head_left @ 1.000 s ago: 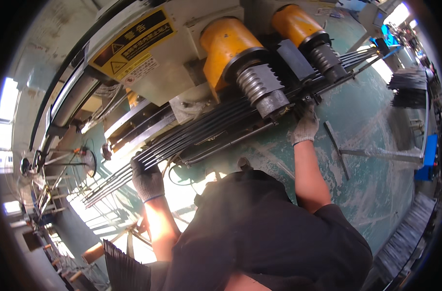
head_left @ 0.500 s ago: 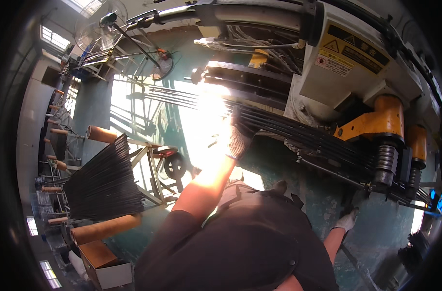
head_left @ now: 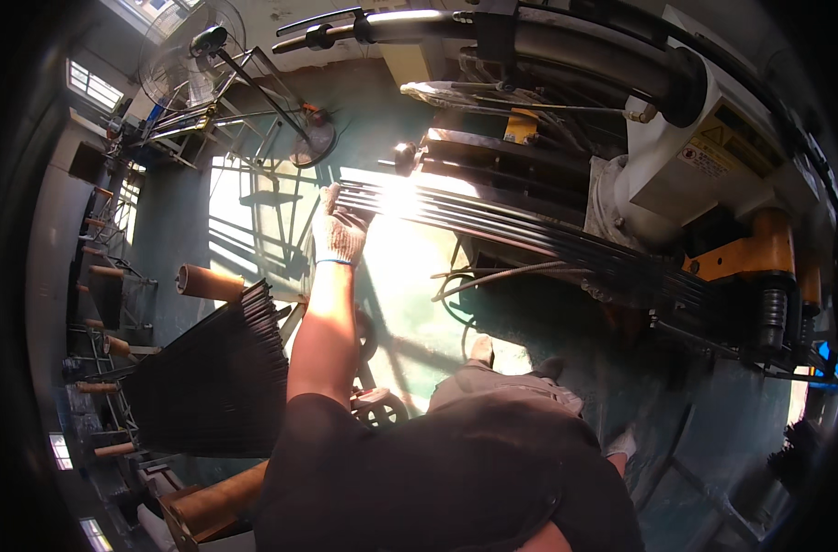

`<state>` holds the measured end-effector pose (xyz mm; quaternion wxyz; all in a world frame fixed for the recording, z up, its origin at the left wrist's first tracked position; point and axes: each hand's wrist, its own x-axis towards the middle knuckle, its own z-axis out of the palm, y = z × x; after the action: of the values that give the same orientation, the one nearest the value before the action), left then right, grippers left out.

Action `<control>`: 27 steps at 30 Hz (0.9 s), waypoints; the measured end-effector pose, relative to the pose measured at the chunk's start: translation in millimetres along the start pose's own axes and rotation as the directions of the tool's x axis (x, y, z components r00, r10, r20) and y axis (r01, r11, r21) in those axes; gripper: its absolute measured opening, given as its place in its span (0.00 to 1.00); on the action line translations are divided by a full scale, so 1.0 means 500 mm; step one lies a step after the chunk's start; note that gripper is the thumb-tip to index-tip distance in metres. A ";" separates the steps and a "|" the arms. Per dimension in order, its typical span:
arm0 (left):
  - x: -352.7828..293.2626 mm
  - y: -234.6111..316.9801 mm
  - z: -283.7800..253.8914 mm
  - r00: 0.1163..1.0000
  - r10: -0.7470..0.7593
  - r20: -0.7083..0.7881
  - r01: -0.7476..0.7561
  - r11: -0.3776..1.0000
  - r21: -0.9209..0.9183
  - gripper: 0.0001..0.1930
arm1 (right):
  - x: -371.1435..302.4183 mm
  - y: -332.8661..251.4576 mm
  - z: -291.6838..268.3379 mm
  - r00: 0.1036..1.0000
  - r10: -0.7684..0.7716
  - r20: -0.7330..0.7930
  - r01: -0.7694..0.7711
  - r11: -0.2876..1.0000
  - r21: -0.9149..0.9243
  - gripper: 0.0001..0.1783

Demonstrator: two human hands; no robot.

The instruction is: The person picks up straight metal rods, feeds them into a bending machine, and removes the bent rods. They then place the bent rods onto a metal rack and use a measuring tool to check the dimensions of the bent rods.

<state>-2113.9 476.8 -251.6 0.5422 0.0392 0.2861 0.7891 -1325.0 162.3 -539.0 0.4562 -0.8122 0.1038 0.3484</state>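
A bundle of long, thin dark rods [head_left: 529,230] slants across the machine, from its yellow clamp arm on the right to free ends at the left. At those left ends is my left hand [head_left: 340,235] in a knitted work glove, its fingers closed around the rod ends. Strong sunlight washes out part of the rods beside it. My right hand [head_left: 623,443], also gloved, hangs low by my right side, away from the rods. Only part of it shows past my body, and its fingers are too unclear to read.
The machine's white housing [head_left: 686,170] and yellow arm [head_left: 741,253] stand at the right. On the left, a rack with padded brown rollers [head_left: 209,282] carries a stack of dark rods [head_left: 212,382]. A standing fan [head_left: 207,41] is at the far left. A hose [head_left: 506,273] juts out below the rods.
My left hand has moved left from the middle of the rods to their left ends. My right hand has drawn closer to my body. The view has shifted left.
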 end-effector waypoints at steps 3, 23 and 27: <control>-0.001 -0.001 0.018 0.998 0.016 0.053 -0.024 0.988 0.155 0.23 | -0.062 -0.033 0.006 0.998 0.030 0.054 -0.031 0.999 0.016 0.36; -0.068 -0.104 -0.030 0.973 0.103 -0.209 -0.078 0.989 0.126 0.39 | 0.141 -0.173 0.169 0.675 -0.427 0.602 0.707 0.608 -0.362 0.18; -0.131 -0.294 -0.121 0.916 -0.070 -0.394 0.120 0.987 0.103 0.40 | 0.198 -0.231 0.186 0.661 -0.400 0.635 0.743 0.466 -0.480 0.29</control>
<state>-1987.0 431.4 -358.5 0.5087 -0.0983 0.4387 0.7343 -1239.6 317.7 -558.8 0.2088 -0.8045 -0.4307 0.3517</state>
